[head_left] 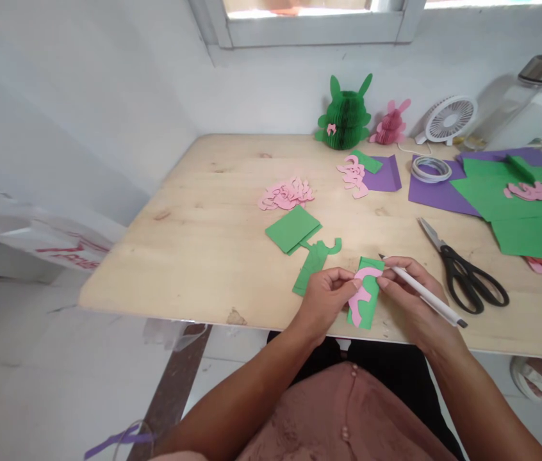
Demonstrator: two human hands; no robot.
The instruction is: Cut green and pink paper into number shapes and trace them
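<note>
A pink curved paper cutout (pixel 360 305) lies over a folded green paper strip (pixel 371 301) at the table's front edge. My left hand (pixel 325 301) pinches the left side of both. On the right, my right hand (pixel 412 298) holds a white pen (pixel 427 296), its dark tip pointing up and left, while the fingertips touch the right edge of the pink cutout and green strip. Just left of them lie a green cut piece (pixel 313 266) with a hooked arm and a folded green rectangle (pixel 293 228). A heap of pink cutouts (pixel 287 194) sits behind.
Black-handled scissors (pixel 473 280) lie right of my right hand. Farther back are purple paper (pixel 389 174), tape rolls (pixel 431 169), stacked green sheets (pixel 525 227), a green paper rabbit (pixel 346 118), a pink one (pixel 391 125), a fan (pixel 450 120) and a bottle (pixel 516 105).
</note>
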